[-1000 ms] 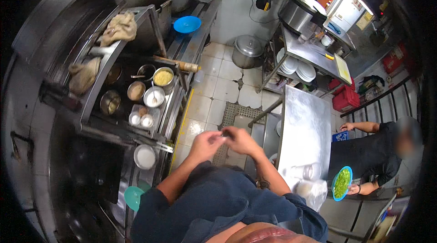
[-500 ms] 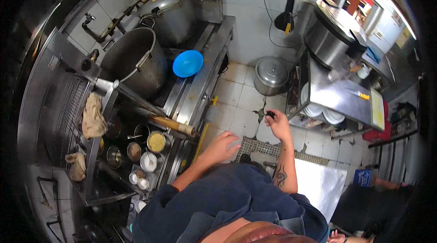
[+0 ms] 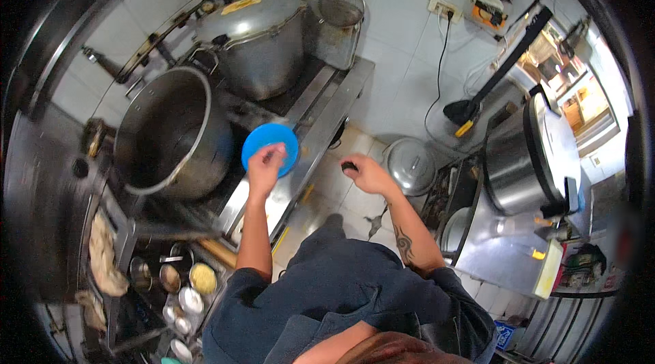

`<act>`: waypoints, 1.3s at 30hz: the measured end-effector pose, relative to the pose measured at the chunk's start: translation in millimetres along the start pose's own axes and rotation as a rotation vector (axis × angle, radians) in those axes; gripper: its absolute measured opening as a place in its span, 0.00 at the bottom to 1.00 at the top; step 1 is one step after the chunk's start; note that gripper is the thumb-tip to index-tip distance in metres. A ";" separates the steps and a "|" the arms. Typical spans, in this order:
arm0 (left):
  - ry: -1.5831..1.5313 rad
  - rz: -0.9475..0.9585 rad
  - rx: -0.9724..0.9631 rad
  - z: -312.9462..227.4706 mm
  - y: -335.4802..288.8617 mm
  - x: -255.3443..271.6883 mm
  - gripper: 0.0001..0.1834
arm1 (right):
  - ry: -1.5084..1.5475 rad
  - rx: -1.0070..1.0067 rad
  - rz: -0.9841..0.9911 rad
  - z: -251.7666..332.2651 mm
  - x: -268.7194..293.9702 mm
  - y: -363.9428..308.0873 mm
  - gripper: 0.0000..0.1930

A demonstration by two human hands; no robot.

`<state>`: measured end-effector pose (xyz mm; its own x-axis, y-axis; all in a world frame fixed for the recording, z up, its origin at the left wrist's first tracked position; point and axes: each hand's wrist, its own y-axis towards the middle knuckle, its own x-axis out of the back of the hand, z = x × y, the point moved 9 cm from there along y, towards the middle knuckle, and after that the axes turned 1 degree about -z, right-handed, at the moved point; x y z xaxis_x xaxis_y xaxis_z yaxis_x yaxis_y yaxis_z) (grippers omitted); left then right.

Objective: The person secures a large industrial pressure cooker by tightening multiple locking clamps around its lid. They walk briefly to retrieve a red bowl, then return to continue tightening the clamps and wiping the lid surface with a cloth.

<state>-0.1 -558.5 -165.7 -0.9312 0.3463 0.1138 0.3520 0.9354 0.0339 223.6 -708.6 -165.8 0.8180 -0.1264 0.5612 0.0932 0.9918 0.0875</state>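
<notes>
My left hand (image 3: pixel 265 167) reaches out over the stove edge and touches the near rim of a round blue lid or plate (image 3: pixel 270 146) lying on the steel counter (image 3: pixel 321 125); whether the fingers grip it I cannot tell. My right hand (image 3: pixel 361 171) hangs over the tiled floor with its fingers curled around a small dark object (image 3: pixel 350 166). Left of the blue plate stands a large open steel pot (image 3: pixel 170 133). Behind it sits a big lidded pressure pot (image 3: pixel 256 40).
A steel lidded pot (image 3: pixel 410 166) rests on the floor to my right. A large steel cooker (image 3: pixel 529 156) stands on a side table at right. Small bowls of ingredients (image 3: pixel 191 282) sit at lower left. A wire strainer (image 3: pixel 341 4) hangs at the back wall.
I have turned and stepped toward the stove. My left hand went from in front of my body up to the blue plate; my right hand now holds a small dark object.
</notes>
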 end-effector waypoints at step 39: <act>-0.691 -0.700 -0.297 -30.4 440.5 -211.1 0.07 | 0.076 0.234 0.307 -48.8 234.4 525.8 0.15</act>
<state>354.4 -221.7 -144.6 -0.7548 -0.2165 -0.6192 -0.3694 0.9204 0.1284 492.0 -215.8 -28.4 0.8285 0.1856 0.5283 -0.2870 0.9509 0.1160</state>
